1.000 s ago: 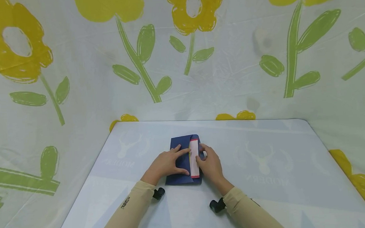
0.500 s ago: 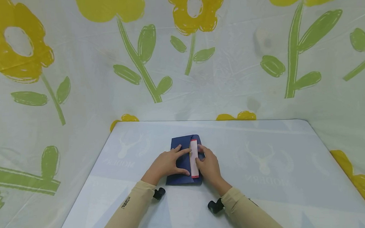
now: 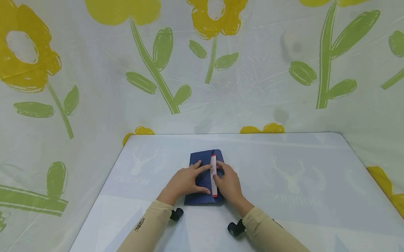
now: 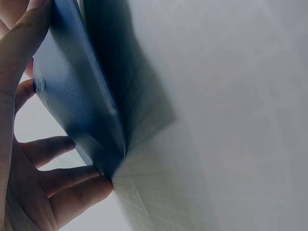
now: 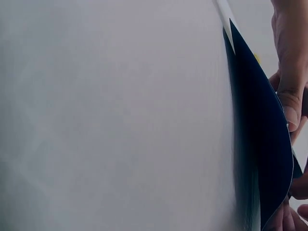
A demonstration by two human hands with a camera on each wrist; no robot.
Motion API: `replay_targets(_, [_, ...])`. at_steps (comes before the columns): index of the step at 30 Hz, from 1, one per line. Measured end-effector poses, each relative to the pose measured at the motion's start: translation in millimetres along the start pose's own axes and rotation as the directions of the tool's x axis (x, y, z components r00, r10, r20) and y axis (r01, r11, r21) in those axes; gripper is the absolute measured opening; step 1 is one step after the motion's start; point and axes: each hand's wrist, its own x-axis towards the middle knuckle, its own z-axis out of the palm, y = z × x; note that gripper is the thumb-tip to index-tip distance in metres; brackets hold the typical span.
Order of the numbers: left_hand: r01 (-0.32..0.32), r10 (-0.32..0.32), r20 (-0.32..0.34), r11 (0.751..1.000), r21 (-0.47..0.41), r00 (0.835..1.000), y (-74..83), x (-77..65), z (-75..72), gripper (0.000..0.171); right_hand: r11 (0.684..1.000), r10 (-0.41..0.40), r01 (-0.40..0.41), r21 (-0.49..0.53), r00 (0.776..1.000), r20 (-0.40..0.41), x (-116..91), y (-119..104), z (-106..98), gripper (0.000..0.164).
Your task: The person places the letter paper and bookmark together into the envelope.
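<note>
A dark blue envelope [image 3: 196, 199] lies on the table, its opening towards the right. Out of that opening sticks a narrow strip of a white card [image 3: 214, 187] with red edges; the rest of it is hidden inside. My left hand [image 3: 184, 181] spreads over the envelope, with the thumb and fingers apart and resting on it. Thumb and index finger of my right hand [image 3: 229, 183] pinch the card's right side. In the left wrist view the envelope [image 4: 77, 86] bulges a little above the surface. Its rounded flap [image 5: 264, 130] shows in the right wrist view, below my thumb.
The white table [image 3: 291, 220] has a faint deer-head and lettering print. A curtain [image 3: 255, 84] with yellow flowers hangs behind and beside it. Black wrist cameras [image 3: 236, 228] sit under both sleeves.
The right hand has moved slightly left, and the card has slid further into the envelope, so a narrower strip of it shows. The left hand has stayed in place.
</note>
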Motion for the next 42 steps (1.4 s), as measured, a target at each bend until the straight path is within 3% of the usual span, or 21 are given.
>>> replay_targets(20, [-0.013,0.013,-0.016,1.0,0.009,1.0,-0.7,0.1,1.1,0.092,1.0,-0.023,0.023,-0.001,1.0,0.014,-1.5,1.6,0.8,0.05])
replay_targets(42, [-0.017,0.017,-0.014,1.0,0.021,1.0,1.5,-0.7,-0.6,0.092,0.997,-0.039,0.035,0.066,0.998,0.049,-5.2,-2.2,3.1,0.055])
